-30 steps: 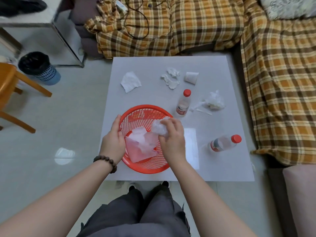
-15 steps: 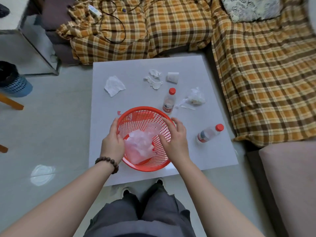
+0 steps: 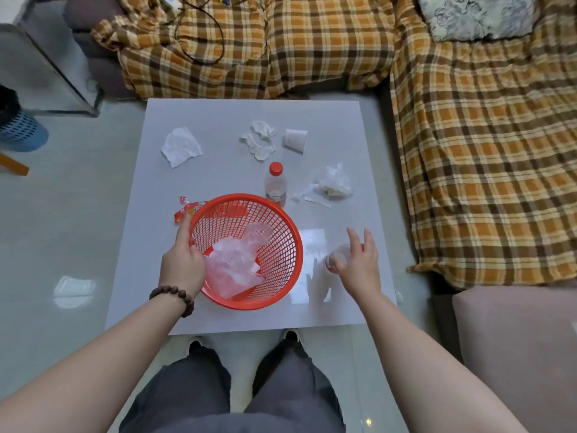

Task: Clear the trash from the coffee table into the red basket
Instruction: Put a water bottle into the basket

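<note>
1. A person stands at the near edge of a white coffee table (image 3: 218, 120), the red basket (image 3: 282, 276) sitting near the front, left of centre.

2. The left hand (image 3: 182, 260) holds the basket's left rim, thumb hooked inside the mesh wall and fingers outside it.

3. The right hand (image 3: 359, 264) hovers to the right of the basket, fingers spread wide over a lying plastic bottle (image 3: 338, 257). The bottle is blurred and mostly hidden; it cannot be told whether the hand touches it yet, and it does not appear gripped.

4. Done so far: crumpled clear and pinkish plastic wrap (image 3: 234, 264) already lies in the basket's bottom.

5. Left to clear, by the look of it: a red snack wrapper (image 3: 184, 210) touching the basket's far-left rim, a flat tissue (image 3: 181, 146) at far left, torn tissue scraps (image 3: 260, 139) and a tipped paper cup (image 3: 295, 139) at far centre, a clear bag of scraps (image 3: 334, 184) with paper strips beside it at right, and an upright red-capped bottle (image 3: 275, 185) just behind the basket. The job seems well under halfway.

6. The lying bottle's long axis seems to run left-near to right-far, a trace of red cap showing at the right-far end; blur makes this uncertain.

7. The upright bottle's axis is vertical, cap up.
</note>
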Motion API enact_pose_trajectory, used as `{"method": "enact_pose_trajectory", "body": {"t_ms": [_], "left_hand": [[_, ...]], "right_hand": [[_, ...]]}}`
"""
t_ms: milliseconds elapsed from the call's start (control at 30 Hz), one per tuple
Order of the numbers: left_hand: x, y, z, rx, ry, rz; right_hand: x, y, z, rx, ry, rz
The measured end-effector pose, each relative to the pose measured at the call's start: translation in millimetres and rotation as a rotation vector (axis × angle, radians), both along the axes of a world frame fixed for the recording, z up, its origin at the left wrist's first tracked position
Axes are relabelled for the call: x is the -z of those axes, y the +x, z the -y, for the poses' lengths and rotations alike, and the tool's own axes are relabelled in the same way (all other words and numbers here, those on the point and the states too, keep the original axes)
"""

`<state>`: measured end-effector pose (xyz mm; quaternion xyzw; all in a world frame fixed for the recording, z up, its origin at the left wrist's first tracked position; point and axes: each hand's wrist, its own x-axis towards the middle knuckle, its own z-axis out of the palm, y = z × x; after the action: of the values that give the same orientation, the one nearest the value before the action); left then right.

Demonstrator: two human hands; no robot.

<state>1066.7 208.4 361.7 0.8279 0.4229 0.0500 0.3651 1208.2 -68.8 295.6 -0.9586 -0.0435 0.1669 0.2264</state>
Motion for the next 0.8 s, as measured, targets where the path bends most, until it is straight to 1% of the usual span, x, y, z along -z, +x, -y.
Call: {"method": "enact_pose_trajectory", "body": {"t_ms": [133, 233, 300, 367, 433, 567, 633, 700, 733, 800], "left_hand": [[5, 0, 35, -0.071, -0.012, -0.025], [4, -3, 47, -0.101, -0.008, -0.040], [2, -3, 49, -0.119, -0.008, -0.037], [-1, -3, 50, -0.135, -0.005, -0.036], [-5, -3, 50, -0.153, 0.012, -0.029], [-9, -3, 50, -0.199, 0.017, -0.012], [-11, -2, 53, -0.196, 0.008, 0.001], [-13, -1, 58, -0.189, -0.008, 0.016], [-14, 0, 61, -0.189, -0.014, 0.025], [-18, 1, 64, -0.188, -0.027, 0.045]], "right_hand": [[13, 6, 16, -0.053, 0.079, -0.038], [13, 10, 23, -0.084, 0.092, -0.028], [9, 10, 29, -0.045, 0.140, 0.003], [-4, 10, 30, 0.033, 0.209, 0.084], [-26, 9, 26, 0.112, 0.337, 0.185], [-85, 6, 9, 0.164, 0.708, 0.356], [-110, 1, -4, 0.106, 0.832, 0.394], [-120, -7, -18, -0.013, 0.879, 0.373], [-119, -11, -25, -0.080, 0.868, 0.341], [-109, -19, -38, -0.209, 0.783, 0.282]]}}
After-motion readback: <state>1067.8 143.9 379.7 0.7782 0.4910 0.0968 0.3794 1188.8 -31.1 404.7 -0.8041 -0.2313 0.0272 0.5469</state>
